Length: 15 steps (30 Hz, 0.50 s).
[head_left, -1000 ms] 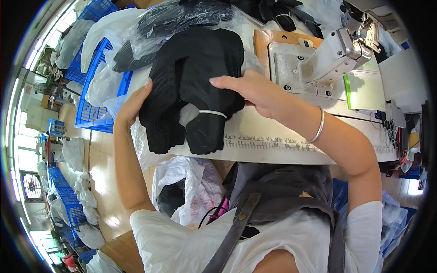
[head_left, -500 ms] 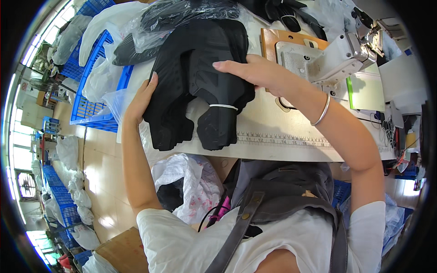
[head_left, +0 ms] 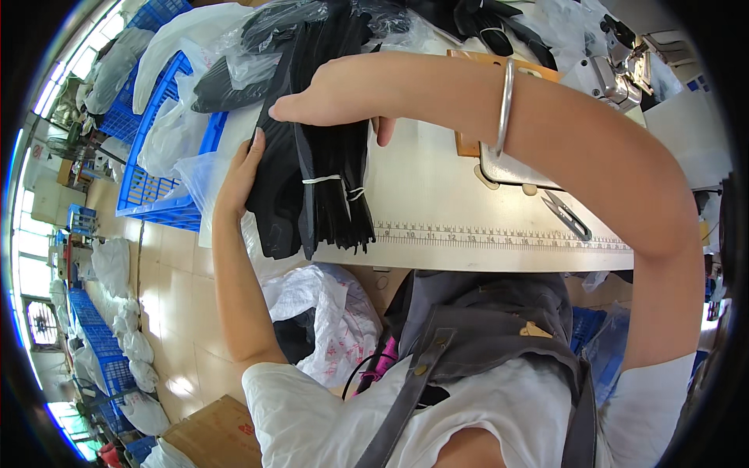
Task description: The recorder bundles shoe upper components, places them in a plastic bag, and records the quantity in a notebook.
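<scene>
At the left end of the white table [head_left: 437, 195] lies a thick bundle of black cut fabric pieces [head_left: 334, 152], turned on edge so its layers show. White ties [head_left: 321, 179] go round its lower part. My right hand [head_left: 335, 90] reaches across and grips the bundle's upper part; its thumb is on the left face, and a fingertip shows past the right side. Beside the bundle, on the left, is more black fabric [head_left: 275, 199]. My left hand [head_left: 240, 175] is closed against that fabric's left edge, its thumb showing and the other fingers partly hidden.
A sewing machine [head_left: 597, 82] stands at the back right, partly behind my right arm. Thread snips [head_left: 567, 217] lie near a printed ruler scale [head_left: 484, 236]. Left of the table is a blue crate [head_left: 160, 201] with plastic bags; below sits a white sack [head_left: 343, 312].
My right hand has swung left across the table, turning the tied bundle from its flat face onto its edge. The snips and more tabletop have come into sight. My left hand has barely moved.
</scene>
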Available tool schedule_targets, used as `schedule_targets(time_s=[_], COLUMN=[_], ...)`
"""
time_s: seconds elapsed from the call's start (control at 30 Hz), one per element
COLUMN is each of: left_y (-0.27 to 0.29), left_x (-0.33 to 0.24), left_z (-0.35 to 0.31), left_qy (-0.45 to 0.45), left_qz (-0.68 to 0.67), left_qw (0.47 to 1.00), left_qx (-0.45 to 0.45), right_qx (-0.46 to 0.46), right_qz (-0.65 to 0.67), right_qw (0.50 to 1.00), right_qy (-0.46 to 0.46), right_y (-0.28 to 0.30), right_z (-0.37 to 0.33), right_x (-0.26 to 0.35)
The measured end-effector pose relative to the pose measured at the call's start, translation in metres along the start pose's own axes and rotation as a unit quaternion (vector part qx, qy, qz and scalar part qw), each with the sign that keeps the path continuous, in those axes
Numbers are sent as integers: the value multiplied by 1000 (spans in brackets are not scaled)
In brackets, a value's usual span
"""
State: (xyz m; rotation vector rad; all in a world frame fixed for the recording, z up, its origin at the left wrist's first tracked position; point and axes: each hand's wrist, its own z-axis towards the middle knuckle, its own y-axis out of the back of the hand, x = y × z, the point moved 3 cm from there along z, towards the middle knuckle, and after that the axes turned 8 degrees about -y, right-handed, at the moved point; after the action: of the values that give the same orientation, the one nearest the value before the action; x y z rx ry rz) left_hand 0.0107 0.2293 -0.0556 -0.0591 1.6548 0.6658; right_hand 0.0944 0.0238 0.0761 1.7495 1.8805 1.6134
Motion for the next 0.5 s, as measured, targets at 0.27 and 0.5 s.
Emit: schedule_targets(time_s=[0.27, 0.5], left_y=[-5, -4], left_x=[-3, -2], left_z=[-1, -3], left_qy=[-14, -61], left_qz=[-3, 53], left_qw=[1000, 996], left_qx=[1, -29], right_qx=[20, 38], right_qz=[-45, 331], right_qw=[999, 942], right_qy=[-10, 33], right_y=[6, -6], right_z=[0, 19], right_x=[-1, -48])
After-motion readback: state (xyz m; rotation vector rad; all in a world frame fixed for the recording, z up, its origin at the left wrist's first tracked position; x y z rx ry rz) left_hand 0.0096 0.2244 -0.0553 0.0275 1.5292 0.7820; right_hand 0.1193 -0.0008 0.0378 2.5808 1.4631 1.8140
